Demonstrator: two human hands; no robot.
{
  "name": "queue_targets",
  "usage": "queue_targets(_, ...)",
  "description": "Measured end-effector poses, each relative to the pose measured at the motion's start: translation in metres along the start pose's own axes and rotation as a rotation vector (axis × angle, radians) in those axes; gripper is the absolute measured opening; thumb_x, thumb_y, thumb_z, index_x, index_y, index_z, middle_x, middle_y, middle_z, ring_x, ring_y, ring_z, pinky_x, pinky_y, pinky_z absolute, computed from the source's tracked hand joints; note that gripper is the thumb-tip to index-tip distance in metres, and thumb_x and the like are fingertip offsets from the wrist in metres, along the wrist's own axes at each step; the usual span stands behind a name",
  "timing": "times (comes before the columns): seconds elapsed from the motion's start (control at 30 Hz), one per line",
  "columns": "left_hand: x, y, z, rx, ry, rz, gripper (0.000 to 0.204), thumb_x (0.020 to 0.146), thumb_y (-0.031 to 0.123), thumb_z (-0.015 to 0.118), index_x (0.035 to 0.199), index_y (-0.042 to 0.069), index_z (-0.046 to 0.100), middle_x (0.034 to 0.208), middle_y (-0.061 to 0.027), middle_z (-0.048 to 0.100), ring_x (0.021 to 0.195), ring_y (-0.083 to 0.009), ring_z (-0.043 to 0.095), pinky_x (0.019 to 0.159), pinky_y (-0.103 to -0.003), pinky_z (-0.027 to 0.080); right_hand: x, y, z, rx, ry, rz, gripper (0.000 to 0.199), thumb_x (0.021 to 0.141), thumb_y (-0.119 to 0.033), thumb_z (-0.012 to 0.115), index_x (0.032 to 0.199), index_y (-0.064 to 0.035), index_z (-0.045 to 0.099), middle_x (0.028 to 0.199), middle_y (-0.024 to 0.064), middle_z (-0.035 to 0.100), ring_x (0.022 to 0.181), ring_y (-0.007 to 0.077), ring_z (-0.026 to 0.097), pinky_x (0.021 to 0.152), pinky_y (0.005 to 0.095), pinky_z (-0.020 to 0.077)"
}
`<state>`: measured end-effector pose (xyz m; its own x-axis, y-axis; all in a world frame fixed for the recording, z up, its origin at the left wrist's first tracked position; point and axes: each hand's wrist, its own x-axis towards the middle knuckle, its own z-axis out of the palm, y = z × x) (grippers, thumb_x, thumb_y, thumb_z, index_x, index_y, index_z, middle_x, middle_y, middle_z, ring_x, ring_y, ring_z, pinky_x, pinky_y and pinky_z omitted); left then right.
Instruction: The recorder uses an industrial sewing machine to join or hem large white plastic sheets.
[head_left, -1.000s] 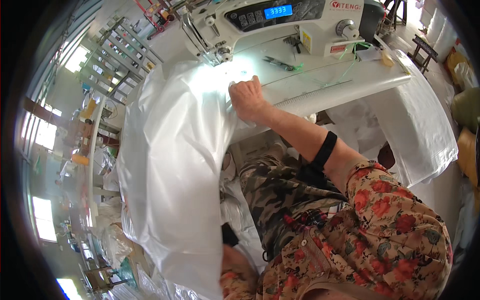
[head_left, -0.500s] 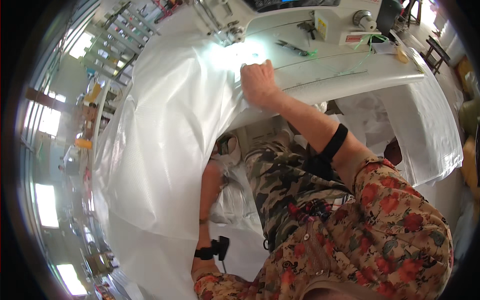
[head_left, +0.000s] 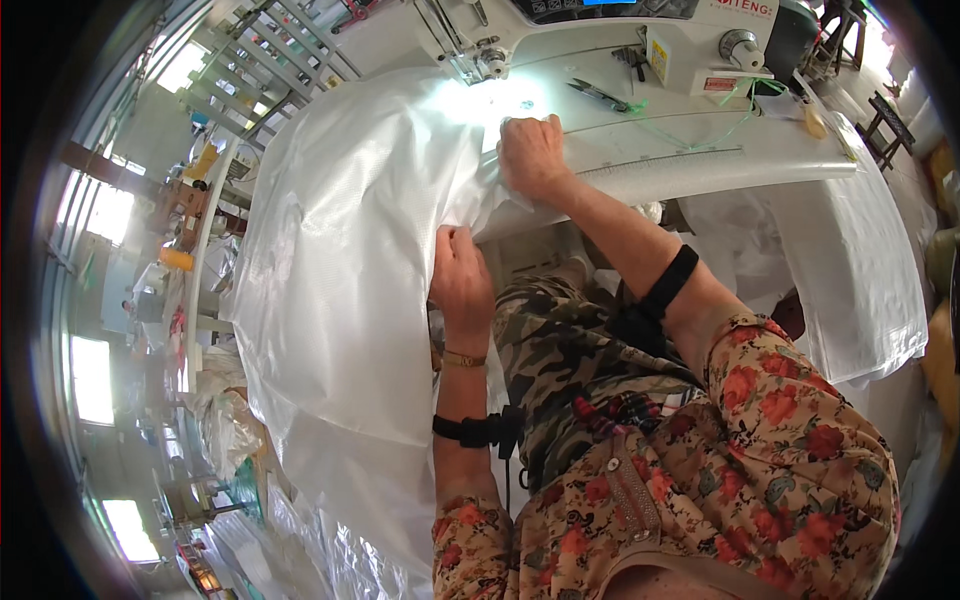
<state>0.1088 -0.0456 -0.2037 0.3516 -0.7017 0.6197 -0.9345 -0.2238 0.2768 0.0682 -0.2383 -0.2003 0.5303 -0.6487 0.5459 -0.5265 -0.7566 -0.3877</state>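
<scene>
A large white plastic sheet [head_left: 340,270] drapes over the left side of the sewing machine table and hangs down past my lap. My left hand [head_left: 462,275] pinches its right edge, fingers closed and curled over the border. Farther up, my right hand [head_left: 532,155] is closed on the sheet's edge just in front of the lit needle area; its fingertips are partly hidden. The sewing machine [head_left: 490,62] stands at the top, its lamp glaring on the sheet below the needle.
Thread snips [head_left: 600,95] and a small dark tool [head_left: 630,62] lie on the machine bed, with green thread [head_left: 690,143] trailing nearby. More white sheeting [head_left: 850,260] hangs off the right end of the table. A metal rack [head_left: 265,75] stands at the far left.
My left hand has risen from low beside the hanging sheet to grip its edge nearer the table. The sheet's left side has drawn inward. My right hand stays closed near the needle.
</scene>
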Motion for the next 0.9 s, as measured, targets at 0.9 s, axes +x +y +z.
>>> queue_targets(0.9, 0.017, 0.015, -0.014, 0.175, -0.082, -0.166, 0.024, 0.078, 0.003, 0.056, 0.101, 0.002, 0.053, 0.099, -0.0149, 0.061, 0.094, -0.0360, 0.058, 0.081, -0.046, 0.046, -0.036, 0.005, -0.048, 0.359, -0.195, 0.132, 0.049, 0.087, -0.049, 0.059, 0.107, -0.0039, 0.061, 0.085, 0.0100, 0.070, 0.087, 0.0282, 0.064, 0.091, 0.0445, 0.0361)
